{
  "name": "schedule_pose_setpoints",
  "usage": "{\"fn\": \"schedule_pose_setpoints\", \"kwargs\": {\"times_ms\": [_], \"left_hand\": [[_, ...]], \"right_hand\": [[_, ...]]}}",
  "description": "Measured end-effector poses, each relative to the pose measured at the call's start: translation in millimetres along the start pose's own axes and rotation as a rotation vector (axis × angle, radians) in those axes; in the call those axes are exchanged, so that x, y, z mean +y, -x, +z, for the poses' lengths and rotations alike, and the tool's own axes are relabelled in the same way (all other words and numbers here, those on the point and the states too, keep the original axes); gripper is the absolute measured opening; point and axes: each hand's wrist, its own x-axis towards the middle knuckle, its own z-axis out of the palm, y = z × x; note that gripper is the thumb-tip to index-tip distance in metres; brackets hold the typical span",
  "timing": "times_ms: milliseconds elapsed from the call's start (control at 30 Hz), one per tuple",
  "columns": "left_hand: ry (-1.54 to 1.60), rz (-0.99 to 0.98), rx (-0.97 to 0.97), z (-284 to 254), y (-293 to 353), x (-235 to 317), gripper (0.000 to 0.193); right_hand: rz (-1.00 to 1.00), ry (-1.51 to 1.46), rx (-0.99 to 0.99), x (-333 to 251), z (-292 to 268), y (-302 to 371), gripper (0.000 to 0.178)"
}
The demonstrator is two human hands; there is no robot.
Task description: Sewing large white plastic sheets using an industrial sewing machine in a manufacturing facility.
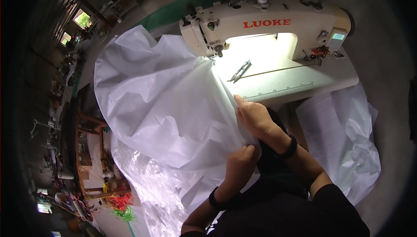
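A large sheet of white fabric point(169, 102) spreads over the left of the table, its far end under the needle area of a white sewing machine point(269, 28). My left hand point(241, 164) is closed in a pinch on the fabric's right edge, close to my body. Farther up that same edge, my right hand point(255, 116) grips the fabric, its index finger pointing toward the machine bed point(282, 80). On the lit bed lies a pair of thread snips point(241, 71), apart from both hands.
Clear crinkled plastic point(152, 185) hangs below the fabric at the near left. More white sheeting point(343, 137) drapes at the right. A wooden frame point(89, 128) stands at left, with red strands point(120, 201) and green strands point(126, 213) near it. A small lit control panel point(336, 38) is on the machine.
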Motion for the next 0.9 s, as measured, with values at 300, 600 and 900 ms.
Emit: {"fn": "schedule_pose_setpoints", "kwargs": {"times_ms": [300, 600, 900], "left_hand": [[-0.203, -0.879, 0.231, -8.1, 100.3, -207.2, 0.052], [0.659, -0.524, 0.928, 66.9, 112.5, -269.9, 0.043], [0.163, -0.345, 1.144, -97.5, 79.3, -174.7, 0.027]], "right_hand": [[-0.084, 0.364, 0.01, 3.8, 26.4, 45.0, 0.059], [-0.082, -0.018, -0.067, -9.6, 33.9, 59.3, 0.059], [-0.12, 0.051, -0.009, -23.9, 39.1, 9.5, 0.056]]}}
